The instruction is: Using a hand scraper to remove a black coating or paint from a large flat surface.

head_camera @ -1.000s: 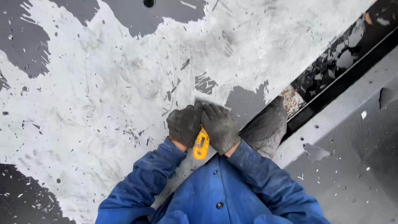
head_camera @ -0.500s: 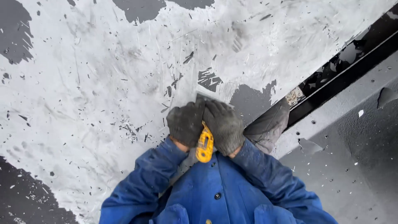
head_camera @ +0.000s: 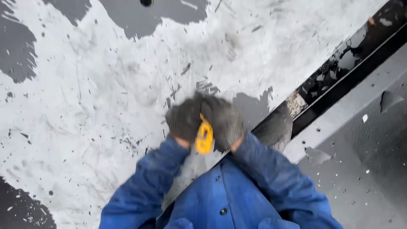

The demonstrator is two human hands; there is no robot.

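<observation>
Both gloved hands are sliding a little leftward along the white-coated surface (head_camera: 85,106) since the earlier frames, carrying the yellow-handled scraper (head_camera: 204,138) with them, so bare grey is showing just beyond them. Left hand (head_camera: 184,121) and right hand (head_camera: 224,123) are clenching tight around the handle, pressed side by side.

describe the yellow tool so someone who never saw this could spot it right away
Start at the wide surface covered in patchy white coating, then find the blue sleeves coming up from the bottom edge. Where they meet, the gloved left hand and right hand clasp a small yellow handle. It is the only bright yellow thing among grey, white and blue.
</observation>
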